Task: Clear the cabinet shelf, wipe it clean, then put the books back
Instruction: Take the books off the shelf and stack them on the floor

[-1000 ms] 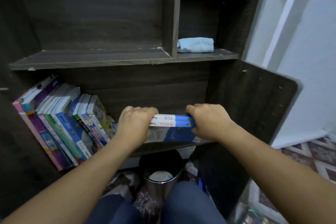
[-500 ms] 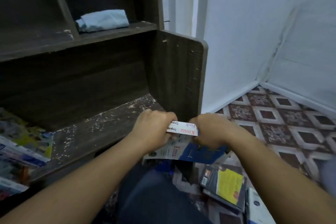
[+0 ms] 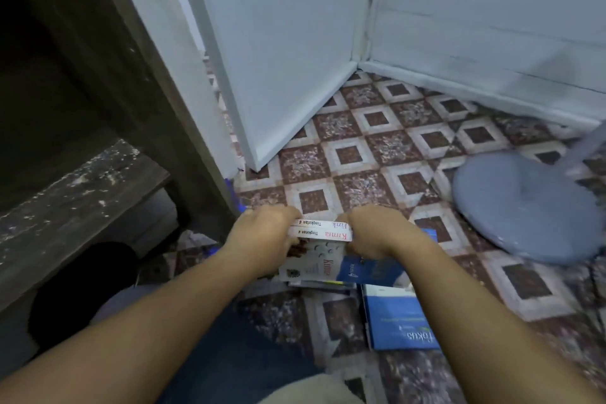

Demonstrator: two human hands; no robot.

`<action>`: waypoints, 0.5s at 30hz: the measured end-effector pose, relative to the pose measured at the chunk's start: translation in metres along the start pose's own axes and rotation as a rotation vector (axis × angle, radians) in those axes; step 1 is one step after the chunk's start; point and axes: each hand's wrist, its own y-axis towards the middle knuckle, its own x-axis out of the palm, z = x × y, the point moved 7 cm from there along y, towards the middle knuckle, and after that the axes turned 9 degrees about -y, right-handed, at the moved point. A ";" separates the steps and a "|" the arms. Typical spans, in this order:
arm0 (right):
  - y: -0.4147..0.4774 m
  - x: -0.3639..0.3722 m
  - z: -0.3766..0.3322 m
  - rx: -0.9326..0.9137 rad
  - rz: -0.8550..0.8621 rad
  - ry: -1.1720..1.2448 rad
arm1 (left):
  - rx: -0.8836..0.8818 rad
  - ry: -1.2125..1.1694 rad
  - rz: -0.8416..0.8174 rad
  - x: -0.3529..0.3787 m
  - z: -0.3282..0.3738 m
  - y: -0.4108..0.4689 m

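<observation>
Two white-spined textbooks (image 3: 319, 230), one marked "Kimia", are held together between my hands over the tiled floor, to the right of the cabinet. My left hand (image 3: 262, 239) grips their left end and my right hand (image 3: 373, 233) grips their right end, fingers curled over the far side. The front covers hang below the spines. The dark wooden cabinet shelf (image 3: 75, 193) at the left is bare here and speckled with pale dust. Another blue book (image 3: 398, 318) lies flat on the floor under my right forearm.
The cabinet's side panel (image 3: 137, 82) stands just left of my hands. A grey round fan base (image 3: 524, 203) sits on the patterned floor at the right. White walls meet in a corner behind. A dark round bin (image 3: 82, 292) sits under the shelf.
My hands have carried the two books off the shelf, rightward and down over the floor. The view has swung right, away from the other books and the blue cloth.
</observation>
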 end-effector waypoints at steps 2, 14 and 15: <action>0.007 0.021 0.023 0.078 0.027 -0.010 | 0.003 0.000 -0.008 0.014 0.003 0.011; 0.000 0.112 0.132 0.661 0.043 0.177 | 0.018 0.025 -0.127 0.062 0.018 0.059; -0.001 0.116 0.140 0.719 0.059 0.192 | 0.015 0.018 -0.130 0.064 0.016 0.063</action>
